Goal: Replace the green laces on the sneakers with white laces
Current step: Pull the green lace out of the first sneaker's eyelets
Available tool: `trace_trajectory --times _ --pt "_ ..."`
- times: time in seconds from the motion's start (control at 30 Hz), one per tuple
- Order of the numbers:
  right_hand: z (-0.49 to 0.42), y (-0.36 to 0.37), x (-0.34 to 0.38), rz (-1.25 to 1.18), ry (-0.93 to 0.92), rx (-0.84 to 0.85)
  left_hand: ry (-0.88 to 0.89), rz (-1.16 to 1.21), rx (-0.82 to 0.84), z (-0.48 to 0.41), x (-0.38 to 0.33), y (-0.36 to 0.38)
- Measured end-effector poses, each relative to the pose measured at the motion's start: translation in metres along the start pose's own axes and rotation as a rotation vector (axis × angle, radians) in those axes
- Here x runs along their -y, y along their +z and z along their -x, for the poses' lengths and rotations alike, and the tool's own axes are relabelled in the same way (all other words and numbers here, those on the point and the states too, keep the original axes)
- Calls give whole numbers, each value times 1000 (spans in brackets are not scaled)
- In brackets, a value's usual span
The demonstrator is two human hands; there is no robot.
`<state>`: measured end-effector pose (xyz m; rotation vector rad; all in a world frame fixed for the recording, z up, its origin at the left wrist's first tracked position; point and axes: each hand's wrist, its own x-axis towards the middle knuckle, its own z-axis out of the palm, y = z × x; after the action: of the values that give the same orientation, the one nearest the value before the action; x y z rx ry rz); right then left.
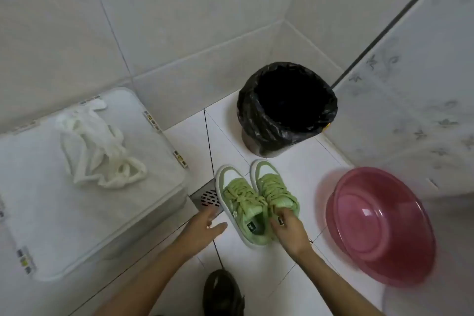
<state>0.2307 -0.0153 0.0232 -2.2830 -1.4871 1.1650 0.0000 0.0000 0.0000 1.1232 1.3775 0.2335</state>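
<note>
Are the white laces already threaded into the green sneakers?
No: the thick white laces lie heaped on the lid of the translucent plastic box, while both green sneakers carry green laces.

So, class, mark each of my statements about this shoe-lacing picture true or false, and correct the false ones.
1. The sneakers still carry green laces. True.
2. A black bag lines the bin. True.
3. The white laces lie inside that bin. False: they lie on the storage box lid.
4. The left hand grips a sneaker. False: it is open beside them; the right hand holds one at its heel end.
</note>
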Motion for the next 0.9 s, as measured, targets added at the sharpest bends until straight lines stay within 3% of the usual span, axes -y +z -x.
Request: trace_trajectory --times 0.07,0.13,0.23,0.33,0.5,0.7,0.9 --pt "-14 10 -21 -8 84 -149 -30 54 3 -25 15 20" --pt "-24 23 -39 117 201 -77 -36 39 55 -44 23 42" --pt "-47 38 -47 426 289 80 -74 140 -32 -75 26 66" --pt "-61 49 -43 542 386 103 -145 156 -91 -90 28 79" --pt "-69 58 -37 685 290 -60 -226 168 -102 -100 30 93" --pt "-41 86 -20 406 197 -25 -287 57 -191 -72 44 60" --pt "10 44 15 312 95 -149 -145 186 -170 -17 6 32"
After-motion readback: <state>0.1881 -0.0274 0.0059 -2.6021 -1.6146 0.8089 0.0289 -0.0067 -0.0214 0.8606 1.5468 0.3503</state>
